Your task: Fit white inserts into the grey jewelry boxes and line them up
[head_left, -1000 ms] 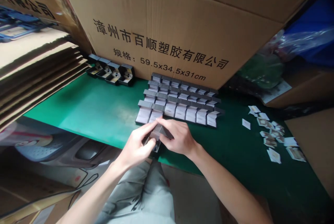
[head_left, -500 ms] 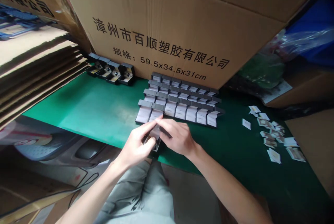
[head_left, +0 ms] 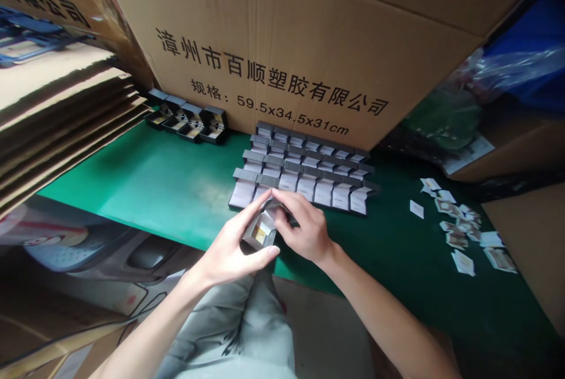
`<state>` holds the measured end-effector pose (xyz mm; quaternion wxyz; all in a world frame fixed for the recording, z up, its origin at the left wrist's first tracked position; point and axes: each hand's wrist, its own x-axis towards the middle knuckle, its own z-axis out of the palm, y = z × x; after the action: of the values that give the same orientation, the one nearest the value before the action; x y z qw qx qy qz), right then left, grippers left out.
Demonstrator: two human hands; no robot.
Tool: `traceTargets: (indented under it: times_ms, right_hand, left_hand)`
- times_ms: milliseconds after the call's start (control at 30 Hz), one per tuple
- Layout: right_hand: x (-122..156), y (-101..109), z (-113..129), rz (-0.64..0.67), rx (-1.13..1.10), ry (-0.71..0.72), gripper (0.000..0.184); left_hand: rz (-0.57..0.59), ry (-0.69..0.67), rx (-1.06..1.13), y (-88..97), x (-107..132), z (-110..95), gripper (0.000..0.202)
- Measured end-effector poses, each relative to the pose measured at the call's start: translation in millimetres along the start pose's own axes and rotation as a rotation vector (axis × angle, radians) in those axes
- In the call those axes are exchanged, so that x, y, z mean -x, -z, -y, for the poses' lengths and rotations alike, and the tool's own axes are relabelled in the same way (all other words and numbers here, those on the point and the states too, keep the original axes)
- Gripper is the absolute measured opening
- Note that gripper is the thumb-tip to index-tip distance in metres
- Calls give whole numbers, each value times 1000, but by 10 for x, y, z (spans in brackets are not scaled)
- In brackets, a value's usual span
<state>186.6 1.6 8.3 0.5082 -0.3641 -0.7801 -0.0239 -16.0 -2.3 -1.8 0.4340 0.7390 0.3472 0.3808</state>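
My left hand (head_left: pixel 229 249) and my right hand (head_left: pixel 304 229) together hold one small dark hinged box (head_left: pixel 261 232) just above the near edge of the green table (head_left: pixel 168 185). The box is open and a small pale card with a gold mark lies inside it. My left fingers cup the box from below and the side, and my right fingers pinch its lid end. Just behind my hands lie several rows of the same boxes (head_left: pixel 304 170), open, with white inserts. Another short row of dark open boxes (head_left: pixel 189 123) stands at the back left.
A large printed cardboard carton (head_left: pixel 282 43) stands behind the boxes. Flat cardboard sheets (head_left: pixel 57 108) are stacked at the left. Several small loose cards (head_left: pixel 459 226) lie scattered on the table at the right. A brown box (head_left: pixel 529 243) sits at the far right.
The box in my hands has turned and opened, so its inside and the card now show. My left thumb has moved under it. Both hands rose slightly toward the rows.
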Motion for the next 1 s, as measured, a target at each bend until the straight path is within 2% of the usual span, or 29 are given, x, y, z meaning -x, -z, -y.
traceTargets:
  times_ms: [133, 300, 467, 667, 833, 1000]
  right_hand:
    - [30, -25, -32, 11, 51, -70, 51]
    - [24, -10, -58, 6, -23, -92, 46]
    - [-11, 22, -18, -2, -49, -177, 31]
    - [25, 14, -11, -13, -52, -302, 21]
    - [45, 2, -22, -7, -75, -312, 19]
    - [27, 15, -20, 15, -41, -292, 21]
  left_hand:
    - [0, 74, 112, -6, -8, -53, 97]
    - [-32, 155, 254, -13, -21, -76, 102]
    - [-90, 186, 342, -14, -26, -52, 107]
    - [-160, 176, 298, -30, -14, -33, 97]
    - [-160, 154, 256, -36, 2, 4, 71]
    - [-136, 150, 225, -48, 32, 100, 68]
